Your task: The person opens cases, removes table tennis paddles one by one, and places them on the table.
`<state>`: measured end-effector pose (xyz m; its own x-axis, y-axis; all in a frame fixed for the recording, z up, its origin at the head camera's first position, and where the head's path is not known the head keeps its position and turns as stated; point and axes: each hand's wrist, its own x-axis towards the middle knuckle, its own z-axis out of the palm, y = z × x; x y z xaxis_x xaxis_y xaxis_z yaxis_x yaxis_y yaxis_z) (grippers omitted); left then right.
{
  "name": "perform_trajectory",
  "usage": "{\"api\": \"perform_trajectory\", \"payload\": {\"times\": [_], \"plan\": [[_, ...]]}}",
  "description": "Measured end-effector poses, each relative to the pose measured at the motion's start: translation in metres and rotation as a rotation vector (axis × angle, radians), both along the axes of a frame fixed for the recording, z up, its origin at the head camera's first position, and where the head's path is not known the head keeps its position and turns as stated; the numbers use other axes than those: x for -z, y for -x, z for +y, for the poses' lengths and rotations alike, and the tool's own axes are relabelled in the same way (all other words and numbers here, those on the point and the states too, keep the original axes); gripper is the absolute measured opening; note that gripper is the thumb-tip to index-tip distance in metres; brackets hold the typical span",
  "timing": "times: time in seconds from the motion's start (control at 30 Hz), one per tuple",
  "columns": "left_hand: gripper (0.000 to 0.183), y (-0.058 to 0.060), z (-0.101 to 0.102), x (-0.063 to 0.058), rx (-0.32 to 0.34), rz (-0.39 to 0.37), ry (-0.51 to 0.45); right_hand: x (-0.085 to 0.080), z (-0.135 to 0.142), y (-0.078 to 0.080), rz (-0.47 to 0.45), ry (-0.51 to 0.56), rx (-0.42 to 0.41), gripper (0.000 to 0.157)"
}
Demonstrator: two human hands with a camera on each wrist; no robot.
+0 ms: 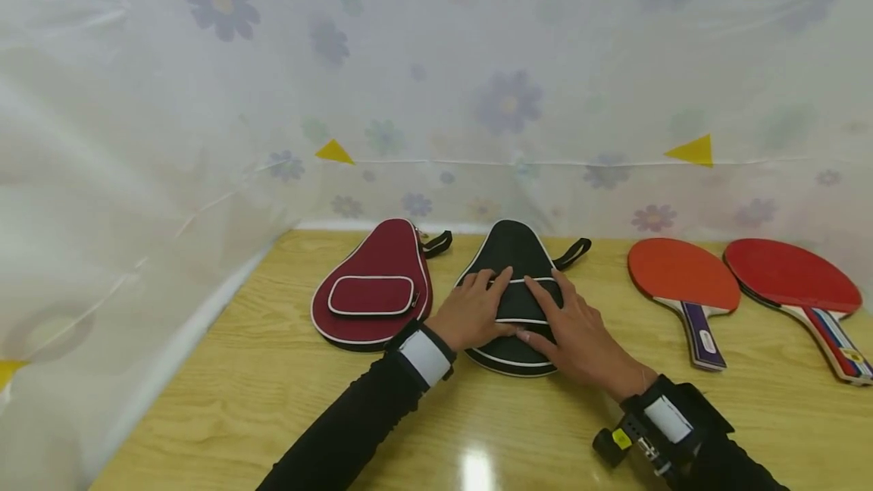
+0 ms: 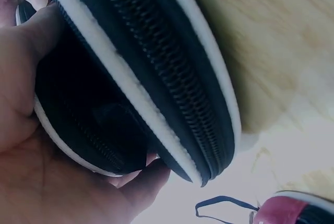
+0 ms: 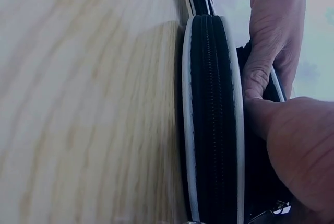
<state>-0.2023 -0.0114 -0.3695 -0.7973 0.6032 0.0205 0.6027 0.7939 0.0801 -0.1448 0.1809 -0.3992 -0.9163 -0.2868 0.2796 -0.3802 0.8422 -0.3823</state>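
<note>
A black paddle case [image 1: 513,248] with white piping lies flat on the table, its narrow end pointing away. My left hand [image 1: 472,311] rests on the left part of its raised front pocket [image 1: 521,301], fingers spread toward the far edge. On the right part lies my right hand [image 1: 578,332], also with spread fingers. Both thumbs nearly meet along the pocket's near edge. A zipper [image 3: 213,88] runs round the side of the case and looks closed in the right wrist view. Palms and part of the pocket hide each other in the left wrist view.
Left of the black case lies a dark red paddle case [image 1: 371,256] with a small pocket. To the right are an orange-red paddle [image 1: 682,271] and a red paddle [image 1: 791,271] on the wooden table [image 1: 273,400]. A flowered sheet [image 1: 423,97] hangs behind.
</note>
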Motion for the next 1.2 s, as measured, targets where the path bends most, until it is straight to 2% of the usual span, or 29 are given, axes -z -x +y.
{"api": "perform_trajectory", "payload": {"times": [0.13, 0.17, 0.3, 0.37, 0.43, 0.53, 0.6, 0.67, 0.73, 0.83, 1.03, 1.2], "plan": [[0.096, 0.003, 0.000, 0.002, 0.007, -0.043, -0.015, 0.000, 0.002, 0.000, 0.014, -0.018, -0.009, 0.072], [0.096, 0.004, -0.002, 0.001, 0.011, -0.078, -0.030, 0.000, 0.003, 0.000, 0.021, -0.021, -0.012, 0.071], [0.098, 0.010, -0.019, -0.009, 0.026, -0.309, -0.127, 0.001, 0.003, 0.000, 0.040, -0.029, -0.024, 0.070], [0.091, 0.014, -0.033, -0.017, 0.013, -0.403, -0.218, 0.001, 0.002, 0.001, 0.036, -0.019, -0.031, 0.070], [0.080, 0.019, -0.047, -0.021, -0.025, -0.379, -0.296, 0.001, 0.003, 0.002, 0.036, -0.014, -0.033, 0.070], [0.061, 0.024, -0.066, -0.018, -0.144, -0.243, -0.322, -0.001, 0.003, 0.002, 0.027, -0.003, -0.028, 0.070], [0.056, 0.023, -0.075, -0.011, -0.238, -0.189, -0.254, -0.001, 0.003, 0.002, 0.021, -0.003, -0.022, 0.070], [0.054, 0.021, -0.082, -0.003, -0.293, -0.189, -0.176, -0.001, 0.003, 0.002, 0.010, -0.002, -0.021, 0.070], [0.052, 0.019, -0.087, 0.005, -0.313, -0.198, -0.142, -0.001, 0.004, 0.002, 0.002, -0.004, -0.023, 0.070], [0.049, 0.020, -0.091, 0.011, -0.322, -0.187, -0.159, -0.001, 0.004, 0.002, 0.000, 0.002, -0.022, 0.070], [0.049, 0.024, -0.097, 0.013, -0.342, -0.208, -0.178, -0.001, 0.005, 0.002, 0.012, 0.004, -0.015, 0.070], [0.051, 0.029, -0.112, 0.014, -0.360, -0.233, -0.166, 0.001, 0.005, 0.002, 0.009, 0.000, -0.015, 0.071]]}}
